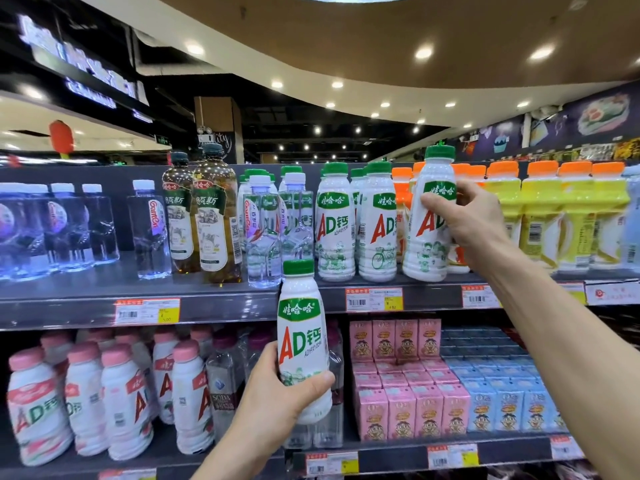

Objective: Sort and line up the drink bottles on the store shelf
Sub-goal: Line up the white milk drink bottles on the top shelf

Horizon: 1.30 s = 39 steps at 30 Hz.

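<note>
Head view: left grip (277,403) clasps lower bottle (299,327), right grip (474,223) upper bottle (426,242).

One white green-capped bottle (302,341) upright before the shelf (86,289); twin bottle (429,216) tilted on it.

Recessed spotlights (424,51) dot a curved brown ceiling (346,32); a red lantern (61,136) hangs left.

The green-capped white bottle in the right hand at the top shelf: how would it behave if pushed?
Probably tippy: the bottle is tall, narrow-based and leans in the right hand. Likely fairly stiff: its white plastic body shows no denting under the fingers. It should slide readily on the flat shelf.
</note>
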Each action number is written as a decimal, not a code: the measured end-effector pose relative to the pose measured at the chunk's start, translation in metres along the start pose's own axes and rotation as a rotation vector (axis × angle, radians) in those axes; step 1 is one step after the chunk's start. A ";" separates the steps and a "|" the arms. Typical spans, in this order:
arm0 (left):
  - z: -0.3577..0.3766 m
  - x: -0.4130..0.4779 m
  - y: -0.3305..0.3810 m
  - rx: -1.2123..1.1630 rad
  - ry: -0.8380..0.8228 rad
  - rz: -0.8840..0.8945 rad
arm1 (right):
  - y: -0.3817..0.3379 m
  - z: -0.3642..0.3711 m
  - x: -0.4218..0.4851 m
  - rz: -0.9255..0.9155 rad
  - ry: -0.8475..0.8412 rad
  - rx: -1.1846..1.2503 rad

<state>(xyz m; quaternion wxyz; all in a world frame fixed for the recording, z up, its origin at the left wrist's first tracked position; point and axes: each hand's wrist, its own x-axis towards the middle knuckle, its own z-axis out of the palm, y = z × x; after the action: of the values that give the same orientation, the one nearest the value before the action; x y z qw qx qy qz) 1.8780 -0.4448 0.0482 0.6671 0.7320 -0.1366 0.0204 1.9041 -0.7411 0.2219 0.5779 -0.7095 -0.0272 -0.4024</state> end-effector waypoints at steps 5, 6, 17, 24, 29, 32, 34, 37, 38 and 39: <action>-0.002 -0.003 0.002 0.030 0.007 -0.017 | 0.005 0.005 0.002 -0.011 -0.002 -0.024; -0.002 -0.004 0.003 0.038 0.011 -0.021 | 0.005 0.004 0.003 -0.010 0.003 -0.018; -0.012 -0.004 0.013 0.101 0.013 -0.051 | -0.003 0.007 -0.009 -0.031 0.037 0.009; -0.023 0.005 0.016 0.040 -0.044 -0.042 | -0.025 0.015 -0.043 -0.074 0.039 -0.027; -0.040 0.003 0.017 0.080 -0.064 -0.008 | -0.030 0.041 -0.079 -0.002 -0.092 -0.010; -0.057 0.002 0.020 0.066 -0.051 0.018 | -0.035 0.067 -0.099 0.018 -0.158 0.001; -0.071 0.003 0.024 0.050 -0.030 0.052 | -0.039 0.088 -0.111 0.024 -0.190 -0.002; -0.091 0.004 0.030 0.012 -0.016 0.101 | -0.041 0.118 -0.127 0.046 -0.251 0.000; -0.098 0.005 0.030 -0.006 -0.025 0.109 | -0.041 0.127 -0.132 0.054 -0.263 -0.003; -0.105 0.006 0.031 -0.024 -0.043 0.112 | -0.040 0.136 -0.134 0.060 -0.269 -0.006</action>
<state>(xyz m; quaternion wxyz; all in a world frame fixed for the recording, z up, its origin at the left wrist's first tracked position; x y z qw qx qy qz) 1.8925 -0.3454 0.0909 0.6707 0.7153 -0.1920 0.0403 1.8664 -0.5564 0.1718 0.5786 -0.7594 -0.0819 -0.2861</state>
